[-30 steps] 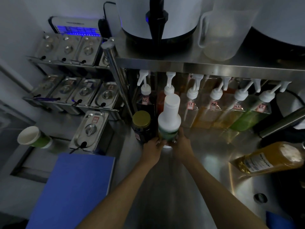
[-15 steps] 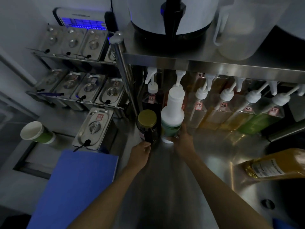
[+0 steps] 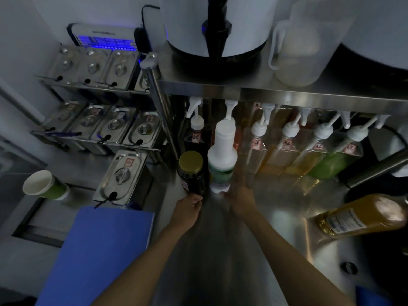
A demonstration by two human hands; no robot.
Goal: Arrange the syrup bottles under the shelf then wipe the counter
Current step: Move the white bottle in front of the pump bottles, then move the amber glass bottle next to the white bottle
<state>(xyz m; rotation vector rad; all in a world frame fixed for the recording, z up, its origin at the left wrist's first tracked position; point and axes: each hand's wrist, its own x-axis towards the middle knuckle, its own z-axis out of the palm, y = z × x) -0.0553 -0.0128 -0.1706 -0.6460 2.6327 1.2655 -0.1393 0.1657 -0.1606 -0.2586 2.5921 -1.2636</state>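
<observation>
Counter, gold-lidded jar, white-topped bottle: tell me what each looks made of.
Counter: looks like brushed stainless steel, with streaky reflections of the bottles.
Gold-lidded jar: probably dark glass, though plastic is possible; glossy body under a matte gold lid that looks like metal.
White-topped bottle: seemingly plastic, with an opaque matte white neck and shoulder and a green label band lower down.

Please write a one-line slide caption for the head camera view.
Both hands position a gold-lidded dark jar and white-capped green bottle beneath the steel shelf.
</observation>
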